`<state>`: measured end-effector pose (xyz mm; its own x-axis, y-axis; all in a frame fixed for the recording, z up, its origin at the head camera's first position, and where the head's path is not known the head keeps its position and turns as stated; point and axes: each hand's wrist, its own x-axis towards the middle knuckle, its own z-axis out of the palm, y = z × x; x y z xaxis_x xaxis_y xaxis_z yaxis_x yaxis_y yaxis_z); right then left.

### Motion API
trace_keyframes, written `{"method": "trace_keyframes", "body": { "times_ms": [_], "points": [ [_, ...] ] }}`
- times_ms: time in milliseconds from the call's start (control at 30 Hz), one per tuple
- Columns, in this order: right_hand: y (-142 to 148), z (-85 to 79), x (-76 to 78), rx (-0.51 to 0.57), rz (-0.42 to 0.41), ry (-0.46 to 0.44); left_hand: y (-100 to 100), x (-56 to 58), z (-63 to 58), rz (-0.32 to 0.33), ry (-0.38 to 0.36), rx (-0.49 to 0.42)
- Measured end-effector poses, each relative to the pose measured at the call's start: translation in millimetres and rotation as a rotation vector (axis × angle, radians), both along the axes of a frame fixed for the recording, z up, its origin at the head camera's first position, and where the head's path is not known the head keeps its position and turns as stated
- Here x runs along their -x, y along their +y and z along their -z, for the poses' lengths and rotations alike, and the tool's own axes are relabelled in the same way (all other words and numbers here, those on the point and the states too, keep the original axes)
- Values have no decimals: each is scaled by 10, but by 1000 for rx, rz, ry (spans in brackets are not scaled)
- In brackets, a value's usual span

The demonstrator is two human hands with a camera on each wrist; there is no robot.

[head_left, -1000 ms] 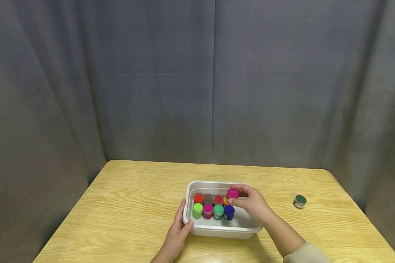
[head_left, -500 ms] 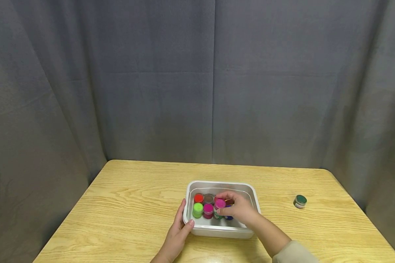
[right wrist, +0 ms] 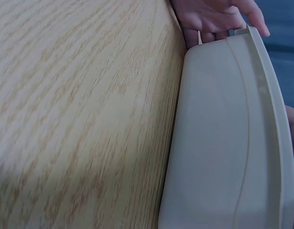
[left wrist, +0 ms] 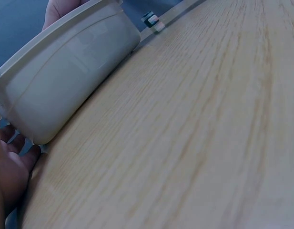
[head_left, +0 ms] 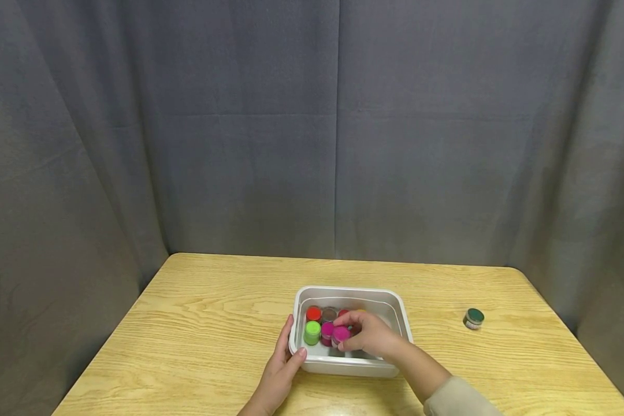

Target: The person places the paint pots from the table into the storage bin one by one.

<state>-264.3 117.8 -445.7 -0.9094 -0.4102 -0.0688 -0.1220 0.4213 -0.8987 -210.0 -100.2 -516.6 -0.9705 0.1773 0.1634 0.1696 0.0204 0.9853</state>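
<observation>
A white plastic tub (head_left: 353,368) stands on the table, and several small paint jars sit in rows inside it. My left hand (head_left: 277,370) holds its left end, with the thumb at the rim and the fingers along the outer wall. My right hand (head_left: 370,335), inside the tub, pinches a magenta paint jar (head_left: 340,334) between thumb and fingers. That jar is close beside another magenta jar (head_left: 327,332) in the front row. Left of these is a lime green jar (head_left: 312,332). Behind are a red jar (head_left: 314,313) and a brown jar (head_left: 330,314). My right hand hides other jars.
A dark green jar (head_left: 474,318) stands alone on the wooden table (head_left: 213,323), right of the tub. Grey curtains (head_left: 249,144) hang behind the table and at both sides.
My right hand has carried the magenta jar left and toward the front, from over the back row to the front row. My left hand and the tub have stayed in place.
</observation>
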Motion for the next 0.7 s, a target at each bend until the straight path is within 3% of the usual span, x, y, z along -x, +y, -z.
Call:
{"method": "trace_keyframes", "body": {
  "times_ms": [700],
  "points": [
    [-74,78,62,-148,-5,18,-3,5,11,-7,-6,12]
  ]
}}
